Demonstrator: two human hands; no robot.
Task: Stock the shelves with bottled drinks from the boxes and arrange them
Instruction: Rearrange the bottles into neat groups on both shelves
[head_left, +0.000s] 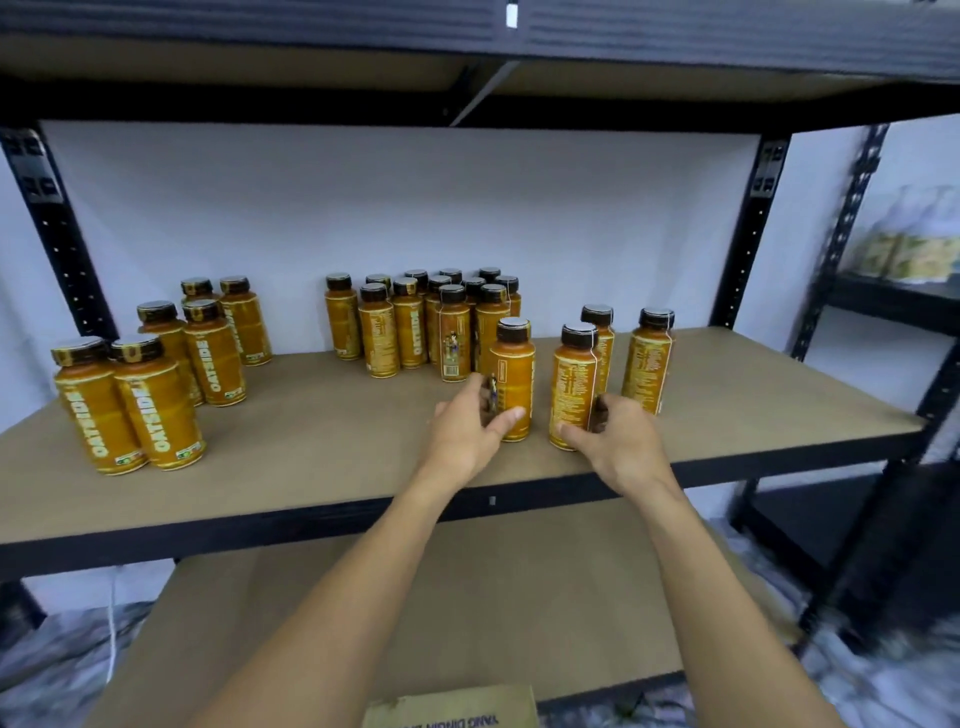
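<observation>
Orange Oatside bottles with dark caps stand on the brown shelf board (322, 431). My left hand (467, 431) grips the lower part of one upright bottle (514, 374) near the middle. My right hand (618, 441) grips the base of another upright bottle (574, 384) just to its right. Two more bottles (649, 358) stand behind that one. A tight cluster of several bottles (426, 322) stands farther back, and a loose group (156, 374) fills the left side.
An upper shelf (467, 31) hangs close overhead. Black uprights (748, 234) frame the bay. A lower shelf board (467, 597) lies below, with a cardboard box (452, 709) at the bottom edge. A neighbouring rack at the right holds pale bottles (909, 244).
</observation>
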